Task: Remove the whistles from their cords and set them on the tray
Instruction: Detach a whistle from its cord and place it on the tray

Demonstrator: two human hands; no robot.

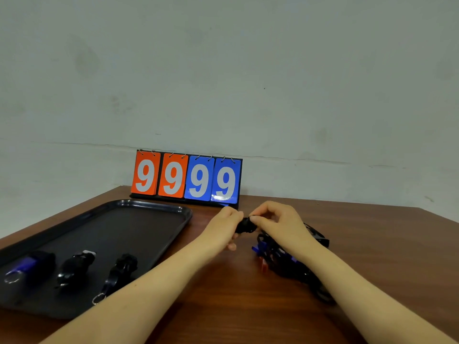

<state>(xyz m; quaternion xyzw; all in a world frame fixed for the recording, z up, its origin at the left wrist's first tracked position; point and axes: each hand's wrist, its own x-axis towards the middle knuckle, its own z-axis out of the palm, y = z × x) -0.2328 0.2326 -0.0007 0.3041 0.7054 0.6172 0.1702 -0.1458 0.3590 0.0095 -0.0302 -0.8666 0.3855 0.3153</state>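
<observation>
Two bare hands meet above the brown worktop (223,306), just in front of a flip scoreboard (186,178) that shows 9 9 in orange and 9 9 in blue. The left hand (224,229) and the right hand (278,219) both pinch one small black whistle (246,225) between them, with fingers curled round it. The whistle is held up in the air, a little above the wood. Its small parts are too blurry to make out. Just beside and under the right hand lies a pile of cords and whistles (285,259), mostly black with bits of blue and a spot of red, all tangled on the worktop. To the left sits a black tray (149,219). Three whistles lie in a row at the near end of the tray: a blue and black whistle (29,265) at the far left with a metal ring, a black whistle with a pale tip (74,268) in the middle, and a third black whistle (121,271) beside the left arm, also with a metal ring. A plain pale wall (223,70) stands behind the worktop.
</observation>
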